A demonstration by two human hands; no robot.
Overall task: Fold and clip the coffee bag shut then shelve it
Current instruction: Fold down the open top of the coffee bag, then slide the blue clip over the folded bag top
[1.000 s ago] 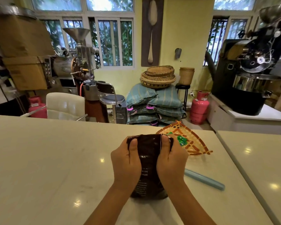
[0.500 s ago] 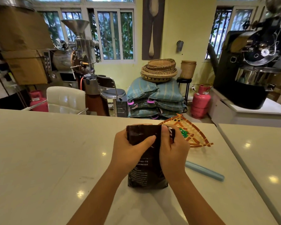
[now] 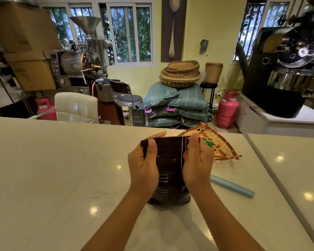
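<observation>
The left hand (image 3: pixel 145 167) holds the left top corner of the dark brown shiny coffee bag (image 3: pixel 169 171). Its thumb presses on the front of the bag and its fingers curl round the back. The right hand (image 3: pixel 198 165) holds the right top corner the same way, thumb in front. Both hands are closed on the bag. The bag stands up on the pale, smooth stone counter (image 3: pixel 62 169), right in front of the person, between the two hands. Its top edge looks flat and pinched tight.

This looks like the folding step. The top is squeezed flat, but it does not look rolled down much yet, and no clip is on it.

A long light blue plastic clip bar (image 3: pixel 232 186) lies on the counter near the right hand, not touching the bag. A flat woven fan-shaped tray with orange and brown bands (image 3: pixel 219 145) lies just behind the right hand.

Next, I think the hands need to roll the top down neatly. Then one hand must keep the fold tight while the other reaches for the blue bar and slides it over the fold. No shelf can be seen from here.
</observation>
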